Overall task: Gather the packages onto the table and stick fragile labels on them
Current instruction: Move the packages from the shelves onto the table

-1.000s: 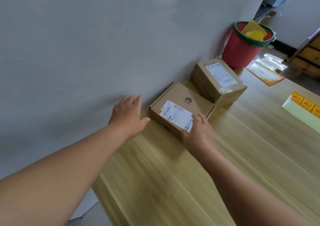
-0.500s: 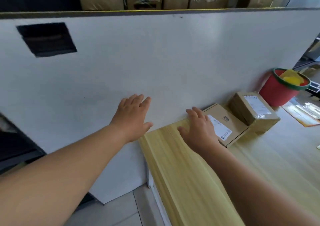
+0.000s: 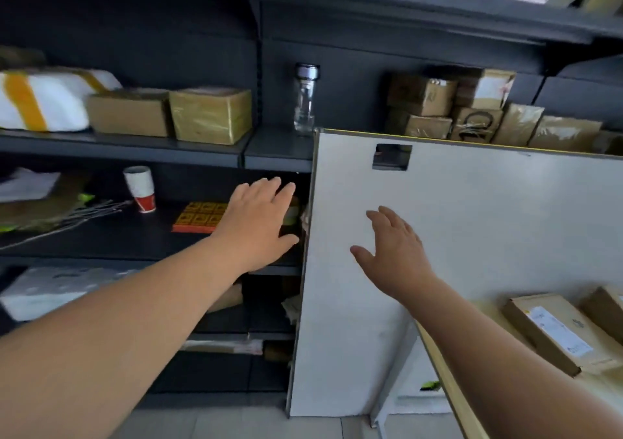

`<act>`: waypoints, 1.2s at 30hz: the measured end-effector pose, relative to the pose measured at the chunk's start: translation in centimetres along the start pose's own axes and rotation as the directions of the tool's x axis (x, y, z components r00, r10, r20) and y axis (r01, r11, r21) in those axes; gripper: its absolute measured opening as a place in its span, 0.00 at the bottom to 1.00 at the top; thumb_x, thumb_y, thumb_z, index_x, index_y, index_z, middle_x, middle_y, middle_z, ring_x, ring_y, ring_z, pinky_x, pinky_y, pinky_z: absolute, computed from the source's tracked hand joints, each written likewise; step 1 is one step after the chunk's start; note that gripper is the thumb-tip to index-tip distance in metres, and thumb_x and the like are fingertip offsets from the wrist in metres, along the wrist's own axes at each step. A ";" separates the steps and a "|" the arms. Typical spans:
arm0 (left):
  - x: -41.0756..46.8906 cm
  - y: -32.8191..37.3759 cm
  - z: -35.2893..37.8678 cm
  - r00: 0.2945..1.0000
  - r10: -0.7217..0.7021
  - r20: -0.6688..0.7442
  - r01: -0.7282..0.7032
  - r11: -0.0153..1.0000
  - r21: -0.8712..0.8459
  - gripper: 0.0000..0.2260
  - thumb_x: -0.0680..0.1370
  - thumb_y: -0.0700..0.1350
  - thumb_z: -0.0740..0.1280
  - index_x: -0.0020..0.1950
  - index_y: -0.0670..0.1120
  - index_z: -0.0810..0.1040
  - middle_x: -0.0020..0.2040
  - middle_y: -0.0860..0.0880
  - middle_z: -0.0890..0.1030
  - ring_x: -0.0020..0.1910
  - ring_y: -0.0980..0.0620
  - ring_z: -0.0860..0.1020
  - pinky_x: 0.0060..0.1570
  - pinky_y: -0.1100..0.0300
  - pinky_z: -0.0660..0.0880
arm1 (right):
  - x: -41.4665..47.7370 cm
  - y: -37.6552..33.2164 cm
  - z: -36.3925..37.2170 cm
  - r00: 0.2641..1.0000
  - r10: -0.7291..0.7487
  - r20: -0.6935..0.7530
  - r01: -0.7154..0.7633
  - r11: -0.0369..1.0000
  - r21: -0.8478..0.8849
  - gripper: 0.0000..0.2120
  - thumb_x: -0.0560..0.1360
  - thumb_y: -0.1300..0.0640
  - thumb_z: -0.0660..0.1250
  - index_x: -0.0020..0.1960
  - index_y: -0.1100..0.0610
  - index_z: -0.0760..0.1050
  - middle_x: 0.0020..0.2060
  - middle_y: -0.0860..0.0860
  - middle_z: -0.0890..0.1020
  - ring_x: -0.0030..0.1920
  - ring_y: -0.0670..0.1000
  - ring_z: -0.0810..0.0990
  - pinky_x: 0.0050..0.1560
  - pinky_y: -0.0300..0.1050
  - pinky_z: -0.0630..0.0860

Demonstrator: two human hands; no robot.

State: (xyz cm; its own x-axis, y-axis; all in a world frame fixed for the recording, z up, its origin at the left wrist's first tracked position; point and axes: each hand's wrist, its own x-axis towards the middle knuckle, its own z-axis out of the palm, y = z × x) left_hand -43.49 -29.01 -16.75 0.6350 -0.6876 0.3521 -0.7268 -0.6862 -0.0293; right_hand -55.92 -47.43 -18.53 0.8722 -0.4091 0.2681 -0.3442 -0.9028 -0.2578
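My left hand point(image 3: 259, 223) is open and stretched toward the dark shelving, in front of the middle shelf beside the white board's edge. My right hand point(image 3: 392, 253) is open too, held in front of the white board point(image 3: 472, 229) with nothing in it. A flat cardboard package point(image 3: 553, 330) with a white address label lies on the wooden table point(image 3: 448, 388) at the lower right; a second package point(image 3: 606, 310) shows at the frame edge. A sheet of orange fragile labels point(image 3: 202, 217) lies on the middle shelf just left of my left hand. Brown packages point(image 3: 210, 115) sit on the upper shelf.
A white sack with yellow tape point(image 3: 43, 101) and another brown box point(image 3: 129, 111) share the upper shelf. A clear bottle point(image 3: 305, 98) stands by the shelf post. A paper cup point(image 3: 141, 189) sits on the middle shelf. More boxes point(image 3: 472, 111) are stacked behind the board.
The view has swung left from the table to the shelving. Both hands left the flat package on the table and now reach toward the shelves, empty.
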 end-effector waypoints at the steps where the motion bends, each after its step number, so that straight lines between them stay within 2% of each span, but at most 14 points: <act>1: -1.2 -1.7 -0.9 1.000 -0.025 -0.013 0.025 1.000 0.011 0.38 0.76 0.61 0.62 0.78 0.48 0.47 0.78 0.45 0.52 0.76 0.45 0.50 0.74 0.46 0.49 | -0.1 -2.1 -0.1 1.000 -0.029 -0.005 0.029 1.000 0.003 0.32 0.78 0.46 0.62 0.76 0.54 0.56 0.76 0.53 0.57 0.76 0.54 0.55 0.74 0.51 0.55; 6: -5.7 -8.4 -4.6 0.986 -0.144 -0.082 0.148 0.988 0.037 0.39 0.75 0.63 0.63 0.78 0.48 0.48 0.78 0.45 0.54 0.76 0.46 0.52 0.74 0.47 0.51 | 0.1 -10.5 -0.7 0.989 -0.147 -0.036 0.148 0.988 0.047 0.32 0.77 0.46 0.64 0.75 0.55 0.58 0.74 0.52 0.63 0.73 0.54 0.61 0.72 0.51 0.61; 11: -7.2 -12.5 -6.6 0.960 -0.249 -0.128 0.254 0.967 0.019 0.41 0.74 0.64 0.64 0.78 0.48 0.48 0.77 0.46 0.55 0.76 0.46 0.53 0.74 0.47 0.52 | 1.8 -15.7 -1.0 0.970 -0.233 -0.070 0.239 0.967 0.089 0.31 0.76 0.45 0.66 0.74 0.54 0.60 0.71 0.51 0.68 0.70 0.53 0.66 0.69 0.51 0.66; 15: -6.4 -14.7 -6.8 0.939 -0.314 -0.142 0.315 0.949 -0.017 0.41 0.73 0.64 0.64 0.77 0.48 0.49 0.77 0.46 0.56 0.76 0.47 0.55 0.74 0.47 0.54 | 4.5 -17.7 -0.5 0.964 -0.252 -0.084 0.260 0.960 0.104 0.33 0.76 0.43 0.64 0.76 0.54 0.57 0.73 0.51 0.65 0.71 0.54 0.65 0.70 0.52 0.66; 19: -3.5 -16.6 -6.3 0.921 -0.368 -0.125 0.362 0.929 -0.072 0.41 0.73 0.63 0.65 0.78 0.47 0.50 0.77 0.47 0.58 0.75 0.48 0.57 0.73 0.49 0.57 | 8.4 -18.5 0.6 0.962 -0.260 -0.080 0.270 0.952 0.145 0.33 0.77 0.44 0.63 0.76 0.54 0.55 0.74 0.51 0.62 0.72 0.54 0.65 0.68 0.51 0.67; 28: 8.1 -20.9 -4.7 0.844 -0.532 -0.070 0.480 0.808 -0.341 0.42 0.74 0.58 0.69 0.78 0.47 0.49 0.77 0.47 0.58 0.74 0.47 0.59 0.69 0.51 0.61 | 21.3 -18.5 2.2 0.971 -0.228 -0.065 0.237 0.930 0.281 0.35 0.77 0.44 0.63 0.77 0.54 0.53 0.75 0.53 0.60 0.69 0.56 0.68 0.62 0.49 0.69; 33: 13.5 -23.2 -3.4 0.791 -0.612 -0.007 0.528 0.689 -0.497 0.43 0.73 0.54 0.72 0.78 0.47 0.49 0.75 0.46 0.62 0.72 0.46 0.64 0.66 0.52 0.65 | 27.7 -19.5 3.0 0.978 -0.202 0.045 0.162 0.881 0.444 0.32 0.77 0.46 0.65 0.75 0.54 0.56 0.70 0.52 0.66 0.64 0.54 0.72 0.51 0.41 0.67; 36: 16.1 -24.6 -2.4 0.752 -0.658 0.039 0.556 0.601 -0.575 0.43 0.71 0.52 0.73 0.77 0.47 0.50 0.74 0.46 0.64 0.70 0.46 0.66 0.67 0.52 0.66 | 30.7 -20.3 4.1 0.976 -0.197 0.096 0.118 0.842 0.527 0.33 0.74 0.45 0.67 0.73 0.55 0.58 0.67 0.53 0.71 0.62 0.54 0.74 0.54 0.45 0.72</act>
State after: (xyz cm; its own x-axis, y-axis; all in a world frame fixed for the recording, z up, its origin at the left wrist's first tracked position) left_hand -16.06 -22.63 -8.08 0.9660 -0.0741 0.2478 -0.2341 -0.6578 0.7159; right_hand -20.72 -41.11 -8.85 0.9522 -0.2085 0.2234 -0.0034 -0.7382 -0.6745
